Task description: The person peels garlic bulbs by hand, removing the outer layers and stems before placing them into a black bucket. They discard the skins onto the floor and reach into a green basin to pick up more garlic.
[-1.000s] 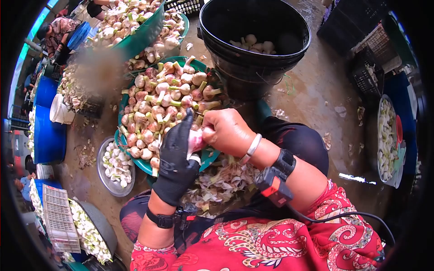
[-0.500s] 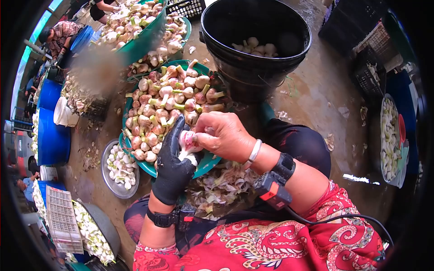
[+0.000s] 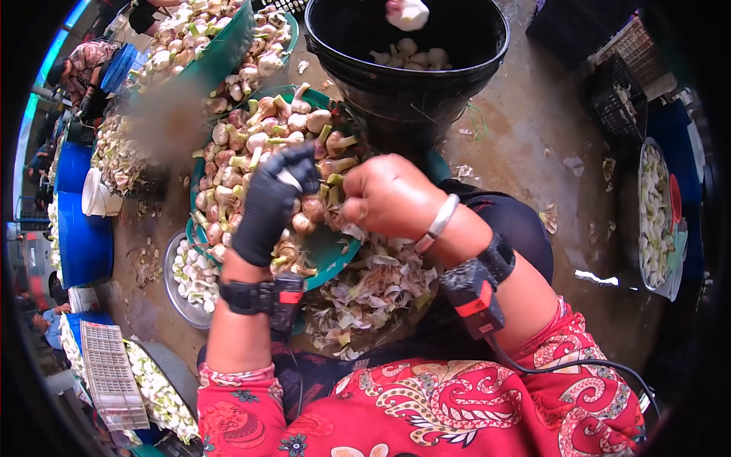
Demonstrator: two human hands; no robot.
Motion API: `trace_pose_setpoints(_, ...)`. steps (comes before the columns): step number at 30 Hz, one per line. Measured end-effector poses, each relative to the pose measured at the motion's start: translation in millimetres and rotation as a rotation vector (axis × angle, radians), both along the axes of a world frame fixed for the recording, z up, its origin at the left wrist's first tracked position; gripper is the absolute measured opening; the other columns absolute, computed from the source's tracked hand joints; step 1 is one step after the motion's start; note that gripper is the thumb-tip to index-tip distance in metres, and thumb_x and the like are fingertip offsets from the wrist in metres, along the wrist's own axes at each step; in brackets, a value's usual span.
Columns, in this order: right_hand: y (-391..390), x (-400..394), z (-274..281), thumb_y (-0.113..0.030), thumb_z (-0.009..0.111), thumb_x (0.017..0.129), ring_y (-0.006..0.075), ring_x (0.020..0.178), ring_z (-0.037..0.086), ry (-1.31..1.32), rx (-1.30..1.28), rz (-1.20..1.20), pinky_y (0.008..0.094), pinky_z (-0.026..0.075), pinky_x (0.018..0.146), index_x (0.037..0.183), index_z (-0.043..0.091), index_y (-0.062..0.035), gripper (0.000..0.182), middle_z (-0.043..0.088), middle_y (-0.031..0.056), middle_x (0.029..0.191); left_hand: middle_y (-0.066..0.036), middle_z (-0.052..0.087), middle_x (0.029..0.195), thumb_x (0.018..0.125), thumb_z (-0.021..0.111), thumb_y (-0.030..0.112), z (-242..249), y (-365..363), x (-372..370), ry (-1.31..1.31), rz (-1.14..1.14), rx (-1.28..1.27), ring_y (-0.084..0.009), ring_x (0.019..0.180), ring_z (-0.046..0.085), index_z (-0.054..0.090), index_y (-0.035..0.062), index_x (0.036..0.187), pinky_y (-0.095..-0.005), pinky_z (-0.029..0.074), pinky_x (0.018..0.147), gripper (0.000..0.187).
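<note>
My left hand [image 3: 276, 199], in a black glove, is closed above the basin of garlic; a small pale patch shows between its fingers, too little to identify. Beside it, my bare right hand [image 3: 392, 196] has its fingers curled in, and what they hold, if anything, is hidden. Unpeeled garlic bulbs [image 3: 228, 177] with cut stems fill much of the green basin [image 3: 335, 263] under both hands. One whitish bulb with a reddish part [image 3: 407, 14] hangs in the air over the black bucket [image 3: 411, 95], touched by neither hand. Several pale bulbs [image 3: 411, 55] lie inside the bucket.
Loose skins [image 3: 373, 293] are heaped below the basin. A metal bowl [image 3: 211, 317] of white garlic stands at its left. Blue tubs [image 3: 85, 240] line the left side, where co-workers sit. A black crate [image 3: 615, 114] and a long tray of garlic [image 3: 653, 217] are at the right.
The reddish-white bulb that both my hands held is out of them, and a similar one is over the bucket. My hands have moved apart and closed. The whole view has shifted slightly.
</note>
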State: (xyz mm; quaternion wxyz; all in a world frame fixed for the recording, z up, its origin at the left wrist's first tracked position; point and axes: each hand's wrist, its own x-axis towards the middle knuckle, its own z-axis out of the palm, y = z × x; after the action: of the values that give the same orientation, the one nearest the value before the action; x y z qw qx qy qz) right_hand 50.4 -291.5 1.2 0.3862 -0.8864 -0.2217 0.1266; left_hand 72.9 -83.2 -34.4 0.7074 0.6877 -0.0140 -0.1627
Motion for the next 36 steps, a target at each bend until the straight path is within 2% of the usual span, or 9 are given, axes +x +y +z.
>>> trace_pose_setpoints(2, -4, 5, 2, -0.008, 0.059, 0.07, 0.0268, 0.063, 0.059, -0.036, 0.271, -0.233, 0.0352, 0.049, 0.06, 0.084, 0.066, -0.0016, 0.017, 0.061, 0.0135, 0.07, -0.009, 0.067, 0.108, 0.087, 0.065, 0.012, -86, 8, -20, -0.106, -0.079, 0.546, -0.0147, 0.094, 0.062, 0.061, -0.0004, 0.117, -0.0286, 0.049, 0.085, 0.033)
trace_pose_setpoints(4, -2, 10, 0, -0.008, 0.059, 0.071, 0.0249, 0.064, 0.06, -0.193, 0.271, -0.338, 0.0342, 0.05, 0.061, 0.086, 0.066, -0.0016, 0.018, 0.06, 0.0129, 0.071, -0.019, 0.06, 0.123, 0.085, 0.063, 0.017, -154, 9, -29, 0.017, -0.13, 0.605, -0.0298, 0.115, 0.056, 0.054, 0.0021, 0.128, -0.0361, 0.042, 0.099, 0.046)
trace_pose_setpoints(8, 2, 15, 0, -0.008, 0.059, 0.072, 0.0218, 0.068, 0.06, -0.268, 0.328, -0.449, 0.0316, 0.05, 0.064, 0.091, 0.066, -0.0007, 0.021, 0.06, 0.0127, 0.076, -0.02, 0.056, 0.127, 0.085, 0.062, 0.019, -194, -1, -31, 0.008, -0.101, 0.735, -0.0312, 0.119, 0.053, 0.048, 0.0025, 0.133, -0.0359, 0.041, 0.101, 0.053)
trace_pose_setpoints(26, 15, 18, -8, -0.008, 0.061, 0.075, 0.0218, 0.067, 0.06, -0.195, 0.315, -0.383, 0.0315, 0.05, 0.064, 0.089, 0.066, -0.0018, 0.016, 0.06, 0.0116, 0.075, -0.016, 0.059, 0.118, 0.082, 0.062, 0.014, -193, -5, -33, 0.581, 0.086, -0.426, -0.029, 0.109, 0.057, 0.049, 0.0039, 0.13, -0.0411, 0.044, 0.097, 0.05)
trace_pose_setpoints(28, 17, 18, -8, -0.008, 0.061, 0.075, 0.0208, 0.068, 0.061, -0.185, 0.322, -0.377, 0.0307, 0.05, 0.065, 0.089, 0.066, -0.0013, 0.016, 0.061, 0.0115, 0.077, -0.011, 0.059, 0.116, 0.087, 0.06, 0.012, -170, 6, -38, 0.4, 0.083, -0.58, -0.0244, 0.107, 0.057, 0.053, 0.0022, 0.123, -0.0399, 0.045, 0.097, 0.038)
trace_pose_setpoints(31, 27, 17, -22, -0.009, 0.062, 0.08, 0.0123, 0.075, 0.063, 0.007, 0.359, -0.378, 0.0272, 0.052, 0.071, 0.106, 0.061, 0.0013, 0.028, 0.065, 0.0106, 0.085, -0.01, 0.056, 0.125, 0.094, 0.054, 0.021, -102, 9, -33, 0.499, 0.21, -0.86, -0.0242, 0.117, 0.052, 0.052, 0.0056, 0.125, -0.0417, 0.04, 0.103, 0.035)
trace_pose_setpoints(32, 32, 16, -37, -0.03, 0.069, 0.075, 0.0332, 0.092, 0.064, 0.11, 0.463, -0.372, 0.0393, 0.051, 0.079, 0.115, 0.058, -0.0045, 0.049, 0.064, 0.0217, 0.099, -0.012, 0.056, 0.126, 0.096, 0.052, 0.022, -75, 8, -35, 0.383, 0.142, -0.859, -0.0257, 0.117, 0.053, 0.05, 0.0023, 0.126, -0.0432, 0.04, 0.103, 0.036)
trace_pose_setpoints(34, 37, 7, -25, -0.043, 0.072, 0.075, 0.0273, 0.095, 0.064, 0.434, 0.464, -0.324, 0.0363, 0.052, 0.078, 0.132, 0.047, -0.0071, 0.071, 0.065, 0.0184, 0.104, -0.014, 0.055, 0.127, 0.096, 0.052, 0.02, -47, 15, -41, 0.445, 0.176, -0.873, -0.0271, 0.117, 0.053, 0.049, 0.0, 0.127, -0.0435, 0.041, 0.104, 0.037)
trace_pose_setpoints(36, 48, -3, -23, -0.032, 0.069, 0.084, 0.0143, 0.071, 0.053, 0.837, 0.724, -0.246, 0.0317, 0.048, 0.064, 0.143, 0.024, -0.0095, 0.077, 0.054, 0.0061, 0.091, -0.016, 0.054, 0.128, 0.096, 0.052, 0.018, -28, 21, -54, 0.331, 0.169, -0.784, -0.0262, 0.117, 0.054, 0.048, -0.0016, 0.126, -0.042, 0.043, 0.102, 0.037)
